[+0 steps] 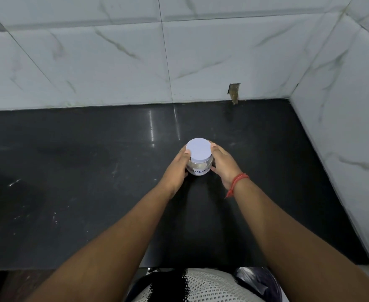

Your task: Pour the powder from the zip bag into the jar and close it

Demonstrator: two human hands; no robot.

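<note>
We count 1 jar (199,168), 1 lid (198,150) and 2 hands. The jar stands upright on the table (70,171), about midway between its left and right edges and nearer the back edge than the front one. It is clear, with pale powder (197,165) showing through the wall under the lid and a white label (199,171) on which we read part of a word, "OWDE". The lid is round, flat and pale lilac, and it sits on the mouth of the jar.

Our left hand (176,168) wraps the left side of the jar, thumb up at the rim of the lid, fingers curled behind the glass. Our right hand (224,164) presses the right side, thumb low by the label and fingers reaching round the back at lid height. Both hands are closed on the jar, 1 on each side. A red thread (238,182) is tied round the right wrist, with a loose end hanging down.

The table is dark, glossy stone with faint pale smudges near its left part. It fits into a corner: white marble-look tiles (113,62) rise along the back edge and along the right edge. 1 small cut-out (234,92) with brown filling sits in the back wall just above the table, near the right back corner.
</note>
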